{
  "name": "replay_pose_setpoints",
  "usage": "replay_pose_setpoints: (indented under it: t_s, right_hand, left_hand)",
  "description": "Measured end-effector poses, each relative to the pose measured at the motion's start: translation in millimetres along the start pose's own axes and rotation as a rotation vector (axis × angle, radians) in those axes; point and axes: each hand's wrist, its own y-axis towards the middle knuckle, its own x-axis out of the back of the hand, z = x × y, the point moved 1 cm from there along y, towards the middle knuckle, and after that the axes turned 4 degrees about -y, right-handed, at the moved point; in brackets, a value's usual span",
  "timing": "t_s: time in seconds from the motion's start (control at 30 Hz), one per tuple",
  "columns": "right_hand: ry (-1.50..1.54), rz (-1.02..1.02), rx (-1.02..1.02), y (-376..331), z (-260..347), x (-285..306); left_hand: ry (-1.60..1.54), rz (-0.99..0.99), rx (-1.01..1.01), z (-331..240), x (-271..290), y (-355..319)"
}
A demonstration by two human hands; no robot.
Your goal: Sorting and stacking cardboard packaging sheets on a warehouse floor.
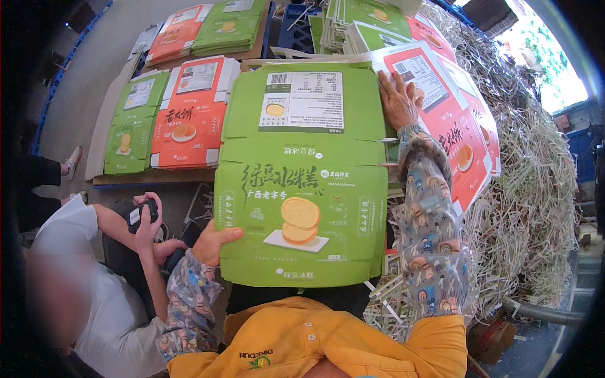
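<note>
A large flat green carton blank [302,176], printed with round yellow cakes, lies unfolded in front of me. My left hand [213,244] grips its lower left edge, thumb on top. My right hand [398,99] rests flat at its upper right corner, fingers spread, partly over an orange carton blank [441,107] beside it. Both forearms wear patterned sleeve covers.
Stacks of green and orange flat cartons [167,116] lie on a pallet to the left and more [220,28] at the back. A heap of pale paper trimmings [529,189] fills the right. A person in a white shirt [94,296] sits at lower left holding a dark device [144,214].
</note>
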Motion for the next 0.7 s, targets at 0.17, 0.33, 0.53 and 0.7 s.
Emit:
replay_pose_setpoints:
  t_s: [0.17, 0.33, 0.53, 0.7]
  right_hand:
    - [-0.021, -0.015, 0.018, 2, 0, -4]
    - [-0.050, -0.016, -0.004, 10, 6, 1]
    - [0.145, -0.012, 0.113, 27, -40, -3]
    - [0.093, -0.255, 0.387, -39, -9, 40]
  left_hand:
    - [-0.042, -0.025, -0.076, 0, 21, -28]
    - [-0.170, -0.170, -0.257, 40, 72, -65]
    - [-0.265, -0.171, -0.242, 53, 73, -55]
    - [-0.370, -0.101, -0.341, 44, 60, -68]
